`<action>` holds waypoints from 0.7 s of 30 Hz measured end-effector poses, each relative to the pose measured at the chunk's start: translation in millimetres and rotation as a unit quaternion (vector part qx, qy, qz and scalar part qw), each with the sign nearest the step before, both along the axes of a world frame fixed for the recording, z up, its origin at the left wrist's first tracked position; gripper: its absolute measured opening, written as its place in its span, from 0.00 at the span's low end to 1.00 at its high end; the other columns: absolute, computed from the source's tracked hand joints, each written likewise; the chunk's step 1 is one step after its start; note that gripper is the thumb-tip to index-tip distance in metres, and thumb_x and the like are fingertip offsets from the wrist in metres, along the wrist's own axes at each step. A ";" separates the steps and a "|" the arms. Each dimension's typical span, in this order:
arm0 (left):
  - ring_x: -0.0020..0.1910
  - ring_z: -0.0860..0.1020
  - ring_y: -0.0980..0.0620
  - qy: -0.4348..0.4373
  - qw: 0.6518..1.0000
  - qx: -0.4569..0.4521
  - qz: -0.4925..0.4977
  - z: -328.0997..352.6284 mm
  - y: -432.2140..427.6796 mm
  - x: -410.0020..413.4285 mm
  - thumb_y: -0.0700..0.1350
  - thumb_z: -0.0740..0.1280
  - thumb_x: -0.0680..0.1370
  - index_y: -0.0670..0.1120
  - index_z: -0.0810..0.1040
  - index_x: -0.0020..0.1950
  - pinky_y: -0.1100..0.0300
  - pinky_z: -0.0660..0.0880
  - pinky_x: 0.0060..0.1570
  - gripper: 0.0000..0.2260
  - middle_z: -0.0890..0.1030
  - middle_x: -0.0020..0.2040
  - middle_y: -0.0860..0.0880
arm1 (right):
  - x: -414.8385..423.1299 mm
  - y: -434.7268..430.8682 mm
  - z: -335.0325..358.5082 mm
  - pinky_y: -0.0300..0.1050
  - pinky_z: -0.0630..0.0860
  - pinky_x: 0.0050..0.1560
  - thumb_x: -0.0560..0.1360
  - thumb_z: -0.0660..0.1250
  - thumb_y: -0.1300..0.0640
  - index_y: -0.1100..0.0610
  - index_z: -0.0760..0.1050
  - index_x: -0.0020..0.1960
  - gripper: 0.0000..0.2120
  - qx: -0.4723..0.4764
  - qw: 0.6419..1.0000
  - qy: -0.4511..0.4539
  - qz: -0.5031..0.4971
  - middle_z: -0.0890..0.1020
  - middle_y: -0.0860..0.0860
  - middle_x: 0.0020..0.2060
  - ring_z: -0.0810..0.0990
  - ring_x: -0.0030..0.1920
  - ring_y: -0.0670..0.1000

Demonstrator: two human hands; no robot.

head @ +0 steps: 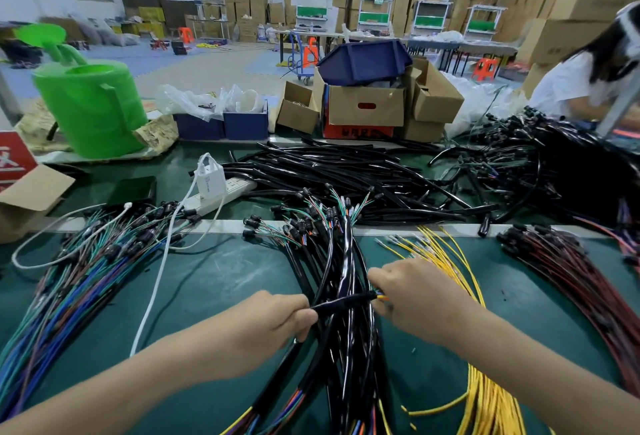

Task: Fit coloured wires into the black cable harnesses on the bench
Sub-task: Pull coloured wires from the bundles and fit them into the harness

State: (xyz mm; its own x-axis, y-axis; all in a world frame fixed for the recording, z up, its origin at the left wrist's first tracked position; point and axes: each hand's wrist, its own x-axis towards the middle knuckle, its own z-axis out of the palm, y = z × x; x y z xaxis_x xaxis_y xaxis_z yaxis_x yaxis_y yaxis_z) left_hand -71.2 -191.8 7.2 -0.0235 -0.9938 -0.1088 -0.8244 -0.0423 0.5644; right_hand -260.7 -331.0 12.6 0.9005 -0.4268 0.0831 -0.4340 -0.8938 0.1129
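Bare green table (225,282) at centre left is free; wire bundles (79,272) and white cable (157,282) block the left.

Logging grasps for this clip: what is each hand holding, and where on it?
Both hold one black harness: left hand pinches its sleeve, right hand grips the end where coloured wire tips show.

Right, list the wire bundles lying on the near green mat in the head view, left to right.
Blue and green wires → black harness bundle → yellow wires → dark red wires.
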 end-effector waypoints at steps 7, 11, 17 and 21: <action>0.29 0.68 0.53 -0.014 0.999 -0.009 -0.028 -9.6 5.0 -7.1 0.55 0.54 0.81 0.52 0.66 0.38 0.58 0.69 0.35 0.14 0.69 0.29 0.54 | 4.6 6.5 11.3 0.45 0.62 0.39 0.77 0.58 0.52 0.55 0.65 0.45 0.06 0.029 0.998 0.023 0.060 0.78 0.52 0.41 0.74 0.41 0.57; 0.24 0.63 0.54 -0.013 0.999 -0.050 -0.006 -10.3 0.7 -4.0 0.55 0.52 0.81 0.50 0.64 0.39 0.62 0.61 0.28 0.14 0.66 0.27 0.52 | 8.7 14.3 23.7 0.47 0.64 0.39 0.78 0.59 0.44 0.54 0.67 0.49 0.13 0.024 0.999 0.006 0.048 0.78 0.51 0.40 0.76 0.43 0.57; 0.27 0.65 0.56 0.049 0.988 -0.143 0.025 -1.8 1.5 -3.6 0.59 0.53 0.76 0.50 0.70 0.43 0.65 0.61 0.28 0.15 0.69 0.27 0.53 | 21.8 11.3 51.0 0.53 0.65 0.58 0.73 0.58 0.39 0.48 0.77 0.39 0.16 -0.182 0.970 -0.055 0.152 0.78 0.42 0.31 0.79 0.45 0.50; 0.25 0.68 0.59 0.205 0.967 -0.121 0.090 -3.5 40.6 21.5 0.56 0.58 0.74 0.57 0.77 0.51 0.67 0.66 0.28 0.11 0.74 0.27 0.54 | 18.8 -18.0 61.2 0.54 0.60 0.60 0.69 0.72 0.44 0.48 0.80 0.42 0.09 -0.283 0.949 -0.048 0.131 0.81 0.42 0.38 0.79 0.56 0.52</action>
State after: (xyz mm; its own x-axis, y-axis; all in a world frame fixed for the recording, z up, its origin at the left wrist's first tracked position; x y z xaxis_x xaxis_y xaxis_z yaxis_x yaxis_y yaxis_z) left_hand -49.7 -151.1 3.7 0.1595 -0.9811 0.1094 -0.5212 0.0104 0.8534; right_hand -241.9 -349.0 73.8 0.9459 -0.0527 0.3201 -0.2389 -0.7808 0.5773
